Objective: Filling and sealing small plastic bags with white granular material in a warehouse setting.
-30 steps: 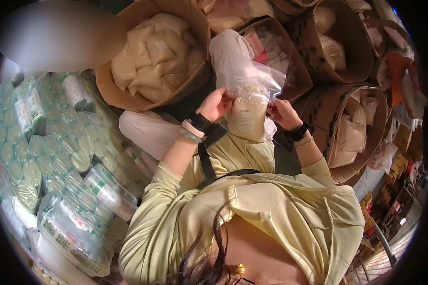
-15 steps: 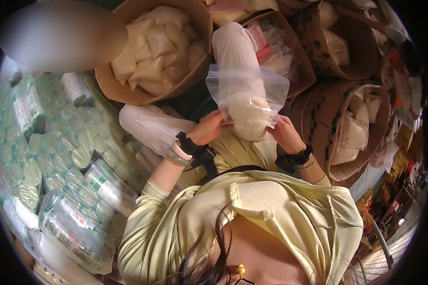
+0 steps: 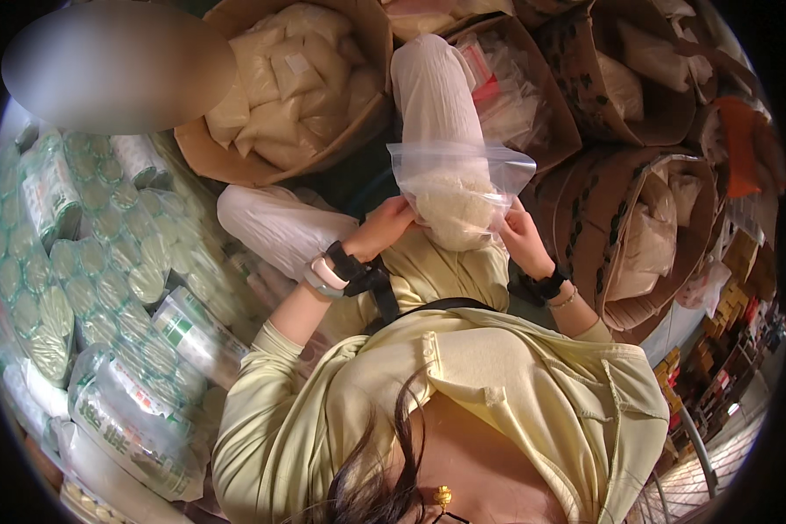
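Note:
A clear plastic bag partly filled with pale, grain-like stuff rests over my lap and white-covered leg. The unfilled upper part of the bag spreads wide and flat away from me. At the bag's left side, my left hand pinches its edge with bent fingers. My right hand grips the opposite edge between thumb and fingers. Both hands' fingertips are partly hidden by the plastic. Dark straps circle both wrists.
A cardboard box of filled pale bags stands at the upper left. Another box holds loose clear plastic. At right, a tilted cardboard box contains more filled bags. Plastic-wrapped packs of greenish round items are stacked along the left.
The clear bag's upper edge has come slightly down and to the right, with both hands still on its sides. At the far right, an orange thing and a pale bag have shifted.

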{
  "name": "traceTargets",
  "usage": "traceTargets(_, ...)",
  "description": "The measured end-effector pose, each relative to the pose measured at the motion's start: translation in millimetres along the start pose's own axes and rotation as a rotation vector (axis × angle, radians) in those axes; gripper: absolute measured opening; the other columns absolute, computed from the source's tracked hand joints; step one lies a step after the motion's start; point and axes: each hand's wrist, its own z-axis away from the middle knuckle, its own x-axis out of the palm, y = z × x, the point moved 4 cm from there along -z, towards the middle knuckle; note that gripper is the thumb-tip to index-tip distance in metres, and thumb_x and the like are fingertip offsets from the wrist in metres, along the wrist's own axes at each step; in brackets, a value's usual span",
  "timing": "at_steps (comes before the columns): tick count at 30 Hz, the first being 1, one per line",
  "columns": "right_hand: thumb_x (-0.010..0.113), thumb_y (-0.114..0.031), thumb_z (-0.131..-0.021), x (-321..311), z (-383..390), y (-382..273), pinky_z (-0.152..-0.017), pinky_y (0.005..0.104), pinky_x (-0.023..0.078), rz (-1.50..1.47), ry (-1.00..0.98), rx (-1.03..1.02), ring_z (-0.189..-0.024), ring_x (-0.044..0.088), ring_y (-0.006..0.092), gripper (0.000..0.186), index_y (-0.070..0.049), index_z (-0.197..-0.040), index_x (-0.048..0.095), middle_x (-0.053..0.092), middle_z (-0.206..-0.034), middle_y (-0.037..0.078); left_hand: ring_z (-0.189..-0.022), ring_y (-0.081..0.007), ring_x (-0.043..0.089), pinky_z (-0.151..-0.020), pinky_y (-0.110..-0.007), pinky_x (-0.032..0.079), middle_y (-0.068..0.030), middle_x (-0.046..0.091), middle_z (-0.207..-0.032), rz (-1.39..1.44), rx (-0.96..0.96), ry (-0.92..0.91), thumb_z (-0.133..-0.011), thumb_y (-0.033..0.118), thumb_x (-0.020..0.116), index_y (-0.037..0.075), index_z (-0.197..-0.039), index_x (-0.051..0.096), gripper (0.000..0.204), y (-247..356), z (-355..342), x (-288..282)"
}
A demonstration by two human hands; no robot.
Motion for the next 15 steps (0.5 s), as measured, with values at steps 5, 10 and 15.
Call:
traceTargets(5, 0.051, -0.012, -0.094, 2, 13, 10, -0.082, 0.0217, 0.04, -0.458, 0.017, 0.331, -0.092, 0.052, 0.0085, 0.022, 0.001, -0.084, 0.065, 0.06, -0.102, 0.001, -0.118, -0.018, 0.052, -0.099, -0.032, 0.044, -0.0058, 0.055, -0.128, 0.385, -0.059, 0.049, -0.1, 0.019, 0.043, 0.003, -0.133, 0.045, 0.037, -4, 2, 13)
traceTargets(10, 0.052, -0.016, -0.095, -5, 12, 24, -0.072, 0.0196, 0.037, -0.581, -0.085, 0.258, -0.08, 0.05, 0.0036, 0.023, -0.003, -0.081, 0.065, 0.061, -0.086, -0.005, -0.121, -0.0167, 0.049, -0.101, -0.035, 0.04, -0.0044, 0.051, -0.134, 0.553, 0.05, -0.135, -0.099, 0.025, 0.047, 0.007, -0.135, 0.043, 0.04, -21, -5, 16)
traceTargets(15, 0.051, -0.018, -0.094, -7, 2, 37, -0.075, 0.0213, 0.038, -0.191, 0.021, 0.192, -0.087, 0.05, 0.008, 0.028, -0.001, -0.074, 0.062, 0.058, -0.091, 0.0, -0.102, -0.0139, 0.056, -0.092, -0.031, 0.043, -0.0026, 0.06, -0.115, 0.368, 0.007, -0.029, -0.099, 0.023, 0.047, 0.006, -0.12, 0.054, 0.028, -38, -17, -10)
